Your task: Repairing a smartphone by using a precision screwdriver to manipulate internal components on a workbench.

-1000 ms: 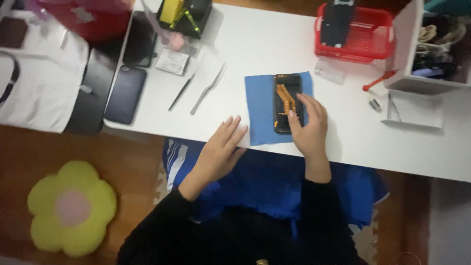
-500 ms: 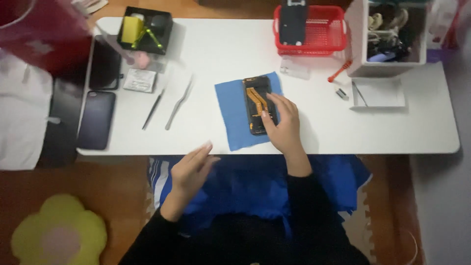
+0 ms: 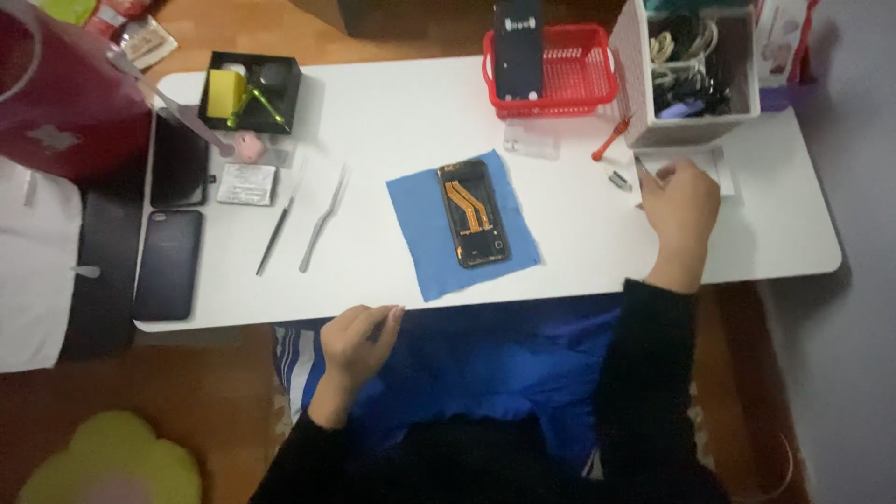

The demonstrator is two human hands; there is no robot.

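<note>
Two hands in the single head view, over a white table [image 3: 392, 112].

Right hand [image 3: 679, 203], at 3 o'clock from the opened phone: laid on a white sheet or flat packet [image 3: 724, 174] at the foot of the white storage box [image 3: 693, 65]; fingers loosely curled, tips at the sheet's left edge; whether anything is pinched between them cannot be told. Small grey metal part [image 3: 621, 180] just at 9 o'clock of the fingertips. Red-handled screwdriver [image 3: 611, 140] at 11 o'clock.

Left hand [image 3: 359, 338], at 7 o'clock from the phone: off the table, at its near edge, fingers bent inward in a loose half-fist, holding nothing visible.

Opened phone [image 3: 473, 213], back cover off, orange flex cable showing, lying on a blue cloth [image 3: 420, 238] at table centre; well apart from both hands.

Two tweezers [image 3: 322, 233] at 9 o'clock from the cloth. Red basket [image 3: 583, 70] at 1 o'clock, dark phone upright inside. Black tray [image 3: 252, 89] at 10 o'clock. Dark phone [image 3: 168, 264] at far 9 o'clock.
</note>
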